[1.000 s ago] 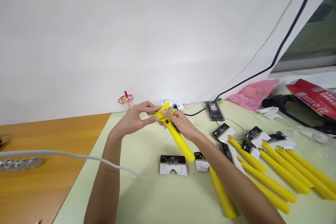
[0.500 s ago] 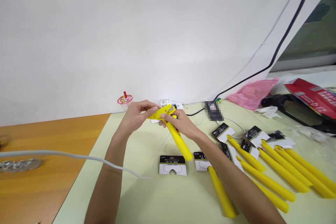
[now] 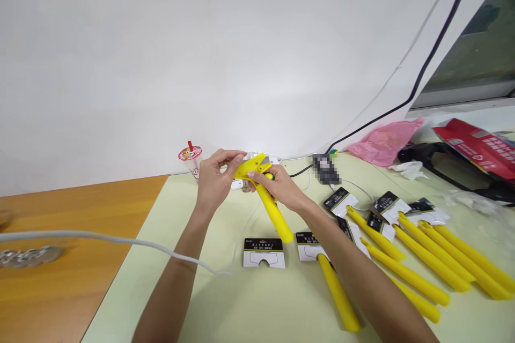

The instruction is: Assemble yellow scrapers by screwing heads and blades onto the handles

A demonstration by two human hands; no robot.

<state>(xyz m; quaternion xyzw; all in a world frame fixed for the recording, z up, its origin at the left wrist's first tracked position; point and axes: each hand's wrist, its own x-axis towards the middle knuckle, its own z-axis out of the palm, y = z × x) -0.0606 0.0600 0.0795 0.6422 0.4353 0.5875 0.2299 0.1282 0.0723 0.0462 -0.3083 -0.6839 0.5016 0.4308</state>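
My right hand (image 3: 277,187) grips a yellow long-handled scraper (image 3: 276,217) just below its head, thumb lying on top. The handle slants down to the right, and a bit of grey metal shows at the head's right end. At the head's left end, the thumb and fingers of my left hand (image 3: 217,174) are pinched together; whether a small part is between them is hidden. Below on the table lies a black-and-white header card (image 3: 263,253). Beside it another card (image 3: 309,246) has a yellow scraper (image 3: 340,295) attached, partly behind my right forearm.
Several carded yellow scrapers (image 3: 432,260) lie at the right. A lidded drink cup (image 3: 190,156) stands by the wall. A pink plastic bag (image 3: 386,142), a red package (image 3: 475,142) and a black cable (image 3: 374,118) are behind. A grey cable (image 3: 120,239) crosses the left foreground.
My left hand has shifted slightly right and up along the scraper's head, its fingertips bunched closer. My right hand keeps its grip. The view has moved a little.
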